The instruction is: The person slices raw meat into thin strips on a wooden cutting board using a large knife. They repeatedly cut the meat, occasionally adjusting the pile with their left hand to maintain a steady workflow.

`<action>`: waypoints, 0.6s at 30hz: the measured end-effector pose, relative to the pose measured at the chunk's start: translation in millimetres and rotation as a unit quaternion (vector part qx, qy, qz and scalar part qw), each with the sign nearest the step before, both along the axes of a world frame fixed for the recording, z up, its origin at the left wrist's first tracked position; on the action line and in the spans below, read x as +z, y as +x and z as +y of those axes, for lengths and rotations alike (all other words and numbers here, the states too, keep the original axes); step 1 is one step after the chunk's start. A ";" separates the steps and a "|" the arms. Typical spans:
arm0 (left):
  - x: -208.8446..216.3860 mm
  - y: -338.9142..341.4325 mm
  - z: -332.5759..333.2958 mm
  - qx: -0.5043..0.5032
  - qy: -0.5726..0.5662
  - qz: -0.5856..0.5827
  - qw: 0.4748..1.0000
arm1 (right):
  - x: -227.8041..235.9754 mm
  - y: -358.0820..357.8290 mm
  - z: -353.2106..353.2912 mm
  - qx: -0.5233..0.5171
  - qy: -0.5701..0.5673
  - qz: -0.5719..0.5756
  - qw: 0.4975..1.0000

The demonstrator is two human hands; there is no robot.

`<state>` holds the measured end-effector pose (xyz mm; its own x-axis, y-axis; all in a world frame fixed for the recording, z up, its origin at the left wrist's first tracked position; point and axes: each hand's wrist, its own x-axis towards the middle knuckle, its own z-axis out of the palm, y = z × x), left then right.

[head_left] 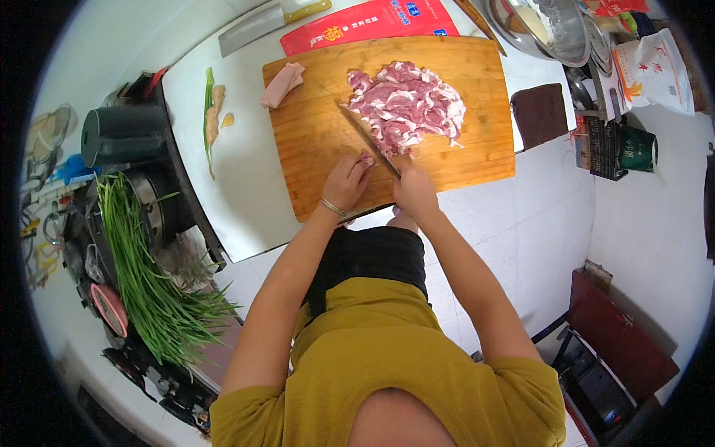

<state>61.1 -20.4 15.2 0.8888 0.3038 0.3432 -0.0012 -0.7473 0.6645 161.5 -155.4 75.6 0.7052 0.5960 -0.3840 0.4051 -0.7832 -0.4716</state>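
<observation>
A wooden cutting board (313, 141) lies on the white table. On it rests a pile of sliced raw pork (406, 104), pink with white fat. My right hand (415, 190) is wrapped round the handle of a knife (365, 134), whose blade points up and to the left along the pile's near edge. Just left of the blade, the curled fingers of my left hand (348, 181) press a small piece of pork (368, 158) to the board. A pale piece of pork skin (282, 84) lies apart at the board's far left corner.
Beyond the board are a cleaver (253, 31) and a red printed sheet (357, 28). Ginger (214, 115), a scallion (208, 89) and a garlic clove (228, 120) lie on the left. A metal bowl (566, 37) stands far right. Garlic chives (149, 283) heap up at left.
</observation>
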 end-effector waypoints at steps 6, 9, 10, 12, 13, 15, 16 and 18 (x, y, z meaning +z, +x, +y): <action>-15.8 3.2 10.3 -0.054 0.056 0.007 0.997 | -2.0 -19.5 -3.8 -0.016 -0.076 0.051 0.996; -19.0 2.6 11.0 -0.056 0.058 0.006 0.997 | -0.9 -19.7 -0.5 -0.013 -0.089 0.051 0.995; -16.9 3.1 11.3 -0.057 0.056 0.007 0.997 | -1.0 -21.4 -4.6 -0.009 -0.095 0.051 0.994; -16.8 3.5 11.6 -0.057 0.054 0.005 0.997 | -0.5 -26.5 -15.9 -0.002 -0.107 0.052 0.993; -18.9 3.4 11.4 -0.055 0.054 0.001 0.997 | -0.3 -25.7 -14.9 -0.001 -0.111 0.058 0.992; -20.9 2.5 11.3 -0.054 0.051 0.001 0.997 | 1.4 -24.6 -10.8 0.003 -0.120 0.073 0.990; -21.6 3.1 11.9 -0.057 0.049 0.004 0.997 | -1.5 -22.1 -3.4 0.000 -0.120 0.075 0.990; -20.5 4.7 12.7 -0.056 0.047 0.003 0.997 | -9.2 -13.2 19.3 -0.006 -0.118 0.078 0.990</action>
<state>65.8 -7.7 -5.3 0.9175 0.1692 0.3599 -0.0846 -0.8014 0.5922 148.3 -136.1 66.4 0.6327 0.4689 -0.6163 0.3317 -0.8832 -0.3315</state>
